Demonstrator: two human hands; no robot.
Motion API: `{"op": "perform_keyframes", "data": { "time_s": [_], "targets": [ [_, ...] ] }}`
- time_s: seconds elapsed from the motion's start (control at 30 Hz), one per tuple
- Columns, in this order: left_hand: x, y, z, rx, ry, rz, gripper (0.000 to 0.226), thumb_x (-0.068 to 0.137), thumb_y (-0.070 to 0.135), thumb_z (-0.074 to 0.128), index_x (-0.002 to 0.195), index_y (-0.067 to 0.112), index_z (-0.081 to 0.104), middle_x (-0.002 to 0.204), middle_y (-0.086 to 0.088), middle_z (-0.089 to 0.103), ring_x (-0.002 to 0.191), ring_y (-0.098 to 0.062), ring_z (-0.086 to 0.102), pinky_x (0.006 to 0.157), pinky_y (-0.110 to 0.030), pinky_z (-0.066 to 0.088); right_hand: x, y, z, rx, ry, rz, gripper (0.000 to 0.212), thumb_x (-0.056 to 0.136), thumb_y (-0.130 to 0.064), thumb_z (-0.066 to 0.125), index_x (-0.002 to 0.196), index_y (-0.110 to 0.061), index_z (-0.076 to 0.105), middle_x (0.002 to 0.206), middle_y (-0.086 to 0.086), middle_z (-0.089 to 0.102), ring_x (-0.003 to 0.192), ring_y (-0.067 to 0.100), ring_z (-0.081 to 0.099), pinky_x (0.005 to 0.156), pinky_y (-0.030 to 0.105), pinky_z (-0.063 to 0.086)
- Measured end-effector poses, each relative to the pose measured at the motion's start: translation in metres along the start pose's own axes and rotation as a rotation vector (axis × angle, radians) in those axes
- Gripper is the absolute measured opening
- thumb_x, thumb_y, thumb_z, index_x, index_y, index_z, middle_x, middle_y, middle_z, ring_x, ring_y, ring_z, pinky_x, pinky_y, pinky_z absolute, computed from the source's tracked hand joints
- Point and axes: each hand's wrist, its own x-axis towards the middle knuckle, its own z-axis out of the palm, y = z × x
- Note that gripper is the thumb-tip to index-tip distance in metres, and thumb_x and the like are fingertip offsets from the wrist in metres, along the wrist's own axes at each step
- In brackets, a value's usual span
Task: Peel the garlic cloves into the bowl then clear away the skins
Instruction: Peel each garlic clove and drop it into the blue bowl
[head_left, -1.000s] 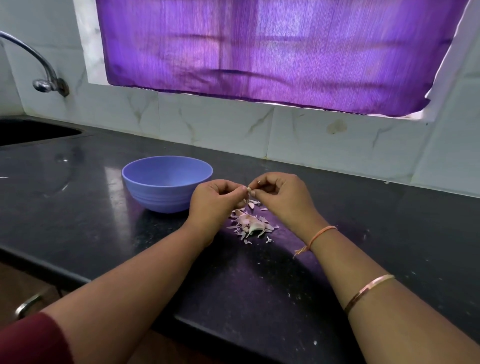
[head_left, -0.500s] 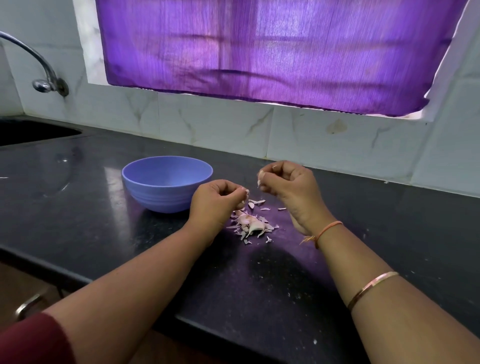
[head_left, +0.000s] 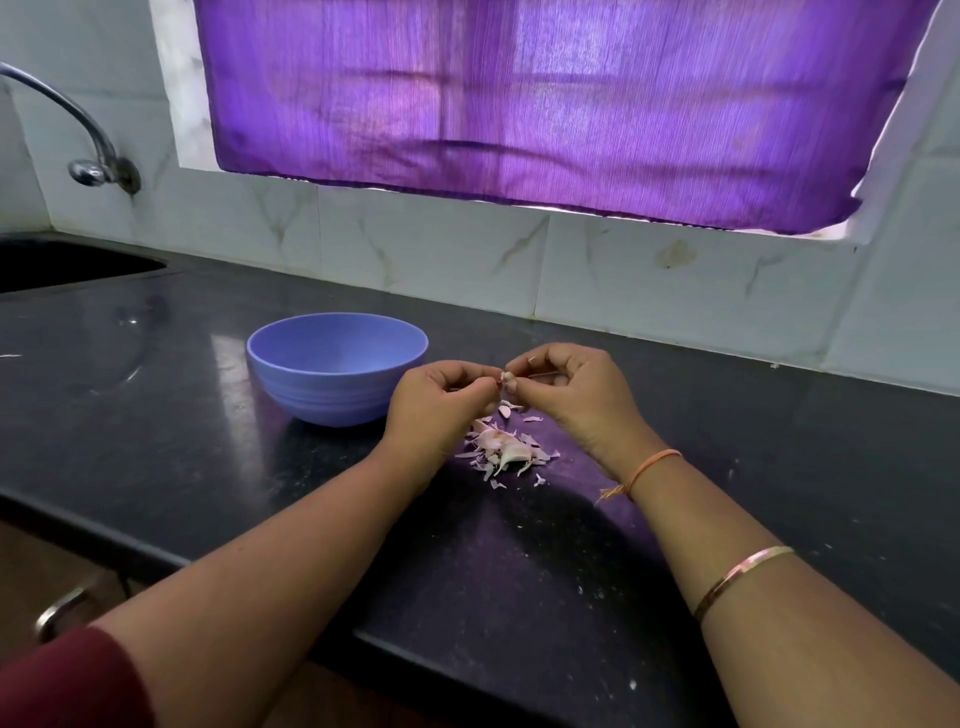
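My left hand (head_left: 436, 402) and my right hand (head_left: 576, 397) meet above the black counter, fingers curled, both pinching a small garlic clove (head_left: 506, 378) between the fingertips. A thin strip of skin sticks out from my right fingers. Below the hands lies a pile of pale garlic skins (head_left: 501, 447) with a clove among them. A blue bowl (head_left: 337, 366) stands just left of my left hand; what is in it is hidden from this angle.
The black counter (head_left: 519, 571) runs to a front edge near me. A sink (head_left: 62, 262) and a tap (head_left: 88, 156) are at the far left. A tiled wall and a purple curtain (head_left: 545, 104) stand behind. A drawer handle (head_left: 57, 613) shows below the counter.
My right hand had pulled up and away to the right with a bit of skin; it has now come back down to meet my left hand at the clove.
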Motion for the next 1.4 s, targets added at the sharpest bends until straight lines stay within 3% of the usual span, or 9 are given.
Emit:
{"op": "perform_keyframes", "data": {
  "time_s": [0.2, 0.37, 0.63, 0.77, 0.93, 1.13, 1.27, 1.4],
  "targets": [
    [0.003, -0.004, -0.002, -0.02, -0.006, -0.02, 0.011, 0.086, 0.012, 0.065, 0.077, 0.013, 0.071, 0.07, -0.005, 0.07, 0.067, -0.011, 0.061, 0.07, -0.022, 0.054, 0.0, -0.001, -0.001, -0.005, 0.005, -0.004, 0.01, 0.077, 0.001, 0.071, 0.082, -0.006, 0.067, 0.081, 0.014, 0.07, 0.075, 0.024, 0.07, 0.077, 0.041, 0.058],
    [0.002, -0.003, -0.002, -0.031, -0.01, -0.021, 0.01, 0.086, 0.01, 0.064, 0.078, 0.011, 0.071, 0.07, -0.004, 0.07, 0.063, -0.006, 0.062, 0.066, -0.017, 0.054, 0.001, -0.001, -0.002, -0.066, -0.029, -0.038, 0.016, 0.078, -0.001, 0.07, 0.075, -0.016, 0.066, 0.075, 0.008, 0.07, 0.071, 0.02, 0.07, 0.076, 0.043, 0.058],
    [0.003, -0.003, -0.002, 0.001, -0.005, -0.035, 0.011, 0.085, 0.008, 0.065, 0.075, 0.01, 0.07, 0.08, -0.019, 0.07, 0.073, -0.02, 0.062, 0.077, -0.031, 0.055, 0.002, 0.002, -0.002, -0.118, -0.055, -0.069, 0.021, 0.078, -0.001, 0.07, 0.072, -0.021, 0.066, 0.077, 0.009, 0.071, 0.073, 0.022, 0.07, 0.077, 0.044, 0.057],
    [0.004, -0.004, -0.002, 0.044, 0.008, -0.021, 0.012, 0.086, 0.009, 0.064, 0.076, 0.008, 0.069, 0.081, -0.021, 0.07, 0.072, -0.021, 0.061, 0.079, -0.036, 0.055, 0.0, 0.001, 0.0, -0.055, -0.068, -0.043, 0.015, 0.08, 0.001, 0.067, 0.076, -0.013, 0.066, 0.076, 0.011, 0.07, 0.07, 0.025, 0.069, 0.074, 0.042, 0.058],
    [0.004, -0.005, -0.001, 0.09, 0.026, -0.015, 0.013, 0.086, 0.011, 0.064, 0.078, 0.001, 0.068, 0.07, -0.012, 0.066, 0.066, -0.017, 0.059, 0.077, -0.037, 0.055, -0.002, -0.004, 0.0, 0.014, -0.07, -0.025, 0.014, 0.085, 0.0, 0.062, 0.078, -0.012, 0.064, 0.072, 0.005, 0.065, 0.062, 0.018, 0.061, 0.067, 0.033, 0.056],
    [0.006, -0.007, -0.001, 0.127, 0.052, -0.031, 0.012, 0.085, 0.01, 0.065, 0.074, 0.01, 0.068, 0.073, -0.012, 0.069, 0.068, -0.018, 0.061, 0.078, -0.039, 0.055, -0.002, -0.009, 0.001, 0.3, -0.016, 0.056, 0.014, 0.087, 0.003, 0.057, 0.081, -0.009, 0.061, 0.074, 0.006, 0.062, 0.063, 0.012, 0.055, 0.06, 0.022, 0.051],
    [0.007, -0.008, -0.001, 0.127, 0.066, -0.032, 0.012, 0.084, 0.01, 0.066, 0.072, 0.009, 0.068, 0.074, -0.014, 0.069, 0.068, -0.02, 0.062, 0.079, -0.044, 0.056, 0.0, -0.009, -0.002, 0.436, 0.034, 0.08, 0.012, 0.087, 0.003, 0.056, 0.084, -0.008, 0.058, 0.072, 0.007, 0.061, 0.062, 0.012, 0.055, 0.06, 0.022, 0.052],
    [0.005, -0.006, -0.001, 0.094, 0.05, 0.003, 0.006, 0.08, 0.01, 0.071, 0.075, 0.009, 0.067, 0.069, -0.008, 0.067, 0.062, -0.011, 0.06, 0.072, -0.032, 0.056, -0.002, -0.007, -0.002, 0.354, 0.021, 0.07, 0.016, 0.083, 0.003, 0.063, 0.097, -0.005, 0.058, 0.072, 0.008, 0.061, 0.06, 0.013, 0.057, 0.062, 0.022, 0.053]
  ]
}}
